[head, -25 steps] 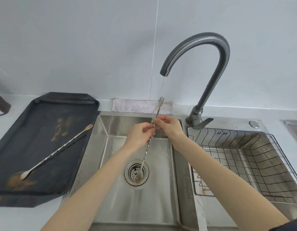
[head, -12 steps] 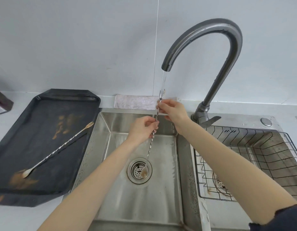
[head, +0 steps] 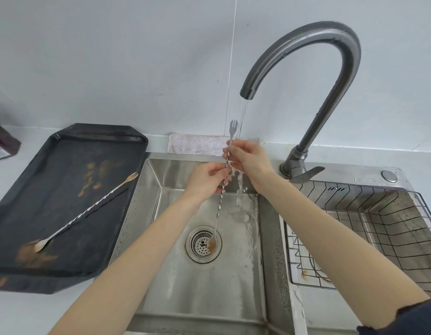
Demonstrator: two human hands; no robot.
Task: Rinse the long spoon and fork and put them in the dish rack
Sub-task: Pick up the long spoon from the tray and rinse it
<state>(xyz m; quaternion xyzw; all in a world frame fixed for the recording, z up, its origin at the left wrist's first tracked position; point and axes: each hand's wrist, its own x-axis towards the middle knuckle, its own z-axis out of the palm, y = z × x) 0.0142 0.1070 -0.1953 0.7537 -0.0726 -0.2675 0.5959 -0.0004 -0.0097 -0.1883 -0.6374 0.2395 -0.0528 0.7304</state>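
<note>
I am holding the silver long spoon-fork (head: 223, 180) nearly upright over the sink (head: 200, 281), my left hand (head: 206, 181) pinching the twisted stem at its middle and my right hand (head: 249, 159) pinching it just above, below the fork tines. The water stream (head: 241, 131) from the faucet (head: 306, 56) is falling just to the right of the tines and past my right hand, so I judge the tines are barely getting wet; I should be shifting the stem rightward into the flow, then sliding my fingers down it and lifting the brown-stained spoon bowl, hanging well below my left hand over the drain strainer (head: 203, 244), up into the water. The sink is holding only running water and that strainer. Far left of my left hand, the black tray (head: 64, 151) is carrying brown smears and the second, gold-toned spoon-fork (head: 89, 209). Right of my right arm, the wire dish rack (head: 390, 226) is holding no utensils.
</note>
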